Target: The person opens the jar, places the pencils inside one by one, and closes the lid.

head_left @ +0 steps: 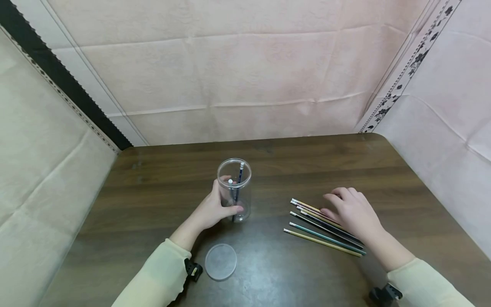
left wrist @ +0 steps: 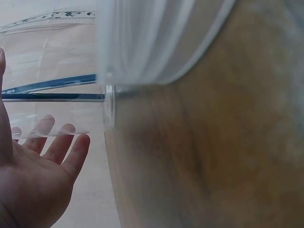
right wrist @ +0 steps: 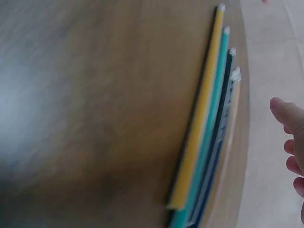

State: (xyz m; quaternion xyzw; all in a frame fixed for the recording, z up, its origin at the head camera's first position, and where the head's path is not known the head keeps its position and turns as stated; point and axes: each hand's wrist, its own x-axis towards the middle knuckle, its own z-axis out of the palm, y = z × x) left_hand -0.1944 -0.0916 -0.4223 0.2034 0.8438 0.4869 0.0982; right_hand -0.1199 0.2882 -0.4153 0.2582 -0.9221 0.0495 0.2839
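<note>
Noted one lid [head_left: 220, 262] near, beside left sleeve [head_left: 155, 275]; two pencils [head_left: 237, 192] in one clear cup [head_left: 244, 194] beyond, seven-plus loose pencils [head_left: 326, 237] right. Saw left hand [head_left: 215, 207] clamped round cup, right hand [head_left: 354, 212] by loose pencils, digits apart.

Left grip [head_left: 211, 209] curves, thumb extended; right grip [head_left: 354, 213] bends loosely.

- The head view is bright and mostly sharp, with soft, even light over the pale far wall cloth [head_left: 249, 76].
- A bluish-white glare spreads over the near middle of the brown worktop [head_left: 153, 238]; small glints mark the clear jar [head_left: 246, 198].
- A soft-edged shadow lies left of the right forearm [head_left: 395, 249].
- The left wrist view is dimmer, its worktop smeared out of focus.
- The right wrist view is hazy, the yellow pencil [right wrist: 199, 128] slightly blurred, with glare at far left.
</note>
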